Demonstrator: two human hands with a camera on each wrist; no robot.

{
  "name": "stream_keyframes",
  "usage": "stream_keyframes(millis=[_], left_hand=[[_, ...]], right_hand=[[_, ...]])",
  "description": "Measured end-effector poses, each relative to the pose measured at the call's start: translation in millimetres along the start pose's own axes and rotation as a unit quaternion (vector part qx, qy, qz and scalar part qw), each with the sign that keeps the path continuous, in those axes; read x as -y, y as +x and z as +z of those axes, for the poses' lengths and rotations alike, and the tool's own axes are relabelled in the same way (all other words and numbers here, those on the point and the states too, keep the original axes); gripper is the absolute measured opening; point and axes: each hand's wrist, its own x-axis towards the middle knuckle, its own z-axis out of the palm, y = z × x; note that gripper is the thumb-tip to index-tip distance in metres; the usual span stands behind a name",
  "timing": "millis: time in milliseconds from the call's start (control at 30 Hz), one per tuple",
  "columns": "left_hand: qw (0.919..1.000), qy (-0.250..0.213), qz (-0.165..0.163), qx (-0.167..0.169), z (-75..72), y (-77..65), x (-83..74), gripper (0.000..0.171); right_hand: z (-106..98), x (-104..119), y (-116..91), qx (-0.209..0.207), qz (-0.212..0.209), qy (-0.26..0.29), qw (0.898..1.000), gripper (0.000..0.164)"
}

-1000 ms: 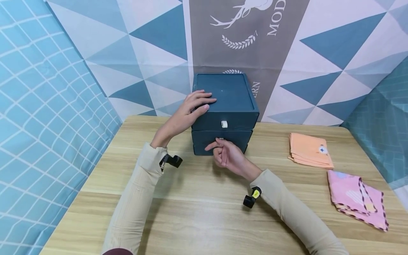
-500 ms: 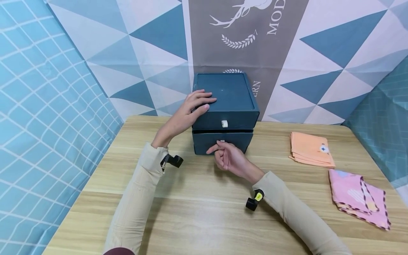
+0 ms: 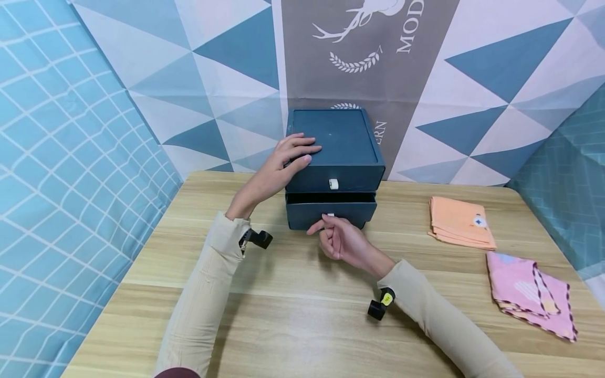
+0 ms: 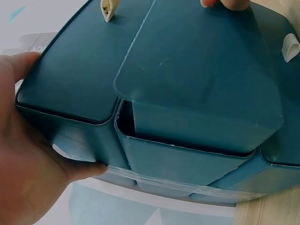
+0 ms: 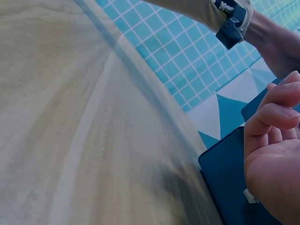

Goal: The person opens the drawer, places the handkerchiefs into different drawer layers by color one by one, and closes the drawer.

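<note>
A dark blue drawer cabinet [image 3: 337, 136] stands against the patterned backdrop. My left hand [image 3: 276, 168] rests on its top left edge, fingers extended over the lid. In the left wrist view the thumb and a finger lie against the side and top of the upper drawer [image 4: 75, 65]. The drawer below it [image 3: 302, 211] is partly pulled out, with a dark gap above its front. My right hand [image 3: 347, 241] pinches that drawer's small white pull tab [image 3: 331, 214], mostly hidden by the fingers. A further drawer with a white tab [image 4: 290, 48] shows in the left wrist view.
To the right on the wooden table [image 3: 293, 315] lie a folded orange cloth [image 3: 456, 223] and a folded pink cloth [image 3: 527, 294] with a dark-striped edge. A blue grid-patterned sheet [image 3: 61, 173] hangs along the left side.
The lower drawer has slid out towards me from flush, and a gap has opened above its front. My right hand has drawn back with it. My left hand stays in place on the cabinet.
</note>
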Motion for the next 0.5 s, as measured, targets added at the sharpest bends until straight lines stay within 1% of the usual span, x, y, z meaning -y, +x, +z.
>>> stream_keyframes(millis=[500], left_hand=[[1.0000, -0.005, -0.001, 0.001, -0.4, -0.2, -0.8, 0.038]], right_hand=[[9, -8, -14, 0.001, 0.005, -0.005, 1.000, 0.045]])
